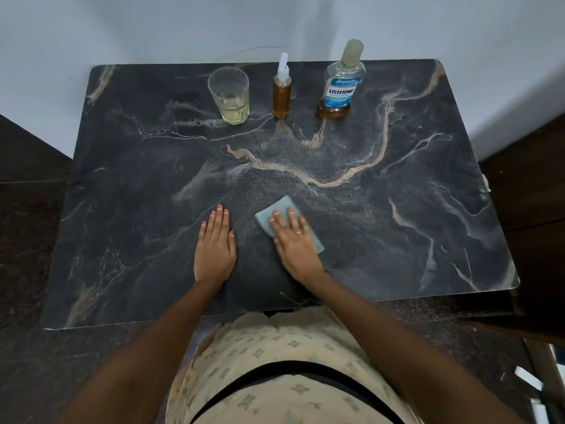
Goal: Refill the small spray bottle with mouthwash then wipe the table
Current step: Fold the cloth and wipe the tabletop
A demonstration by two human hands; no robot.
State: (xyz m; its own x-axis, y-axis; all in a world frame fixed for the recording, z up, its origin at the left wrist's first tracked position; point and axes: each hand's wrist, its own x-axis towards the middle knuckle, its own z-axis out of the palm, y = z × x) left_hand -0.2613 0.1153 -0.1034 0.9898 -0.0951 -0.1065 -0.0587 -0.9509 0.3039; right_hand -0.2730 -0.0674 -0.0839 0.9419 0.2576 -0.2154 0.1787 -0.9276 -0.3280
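A small spray bottle [282, 94] with a white nozzle, filled with amber liquid, stands upright at the back of the dark marble table [397, 209]. To its right stands a Listerine mouthwash bottle [340, 84], capped, with a little amber liquid at its bottom. My right hand [293, 243] lies flat on a light blue cloth [279, 209] near the table's front middle, pressing it to the surface. My left hand [215, 243] rests flat on the table beside it, fingers together, holding nothing.
A clear glass [228, 94] with a little pale liquid stands left of the spray bottle. A white wall runs behind the table. Dark wooden furniture [532, 194] stands to the right, dark floor to the left.
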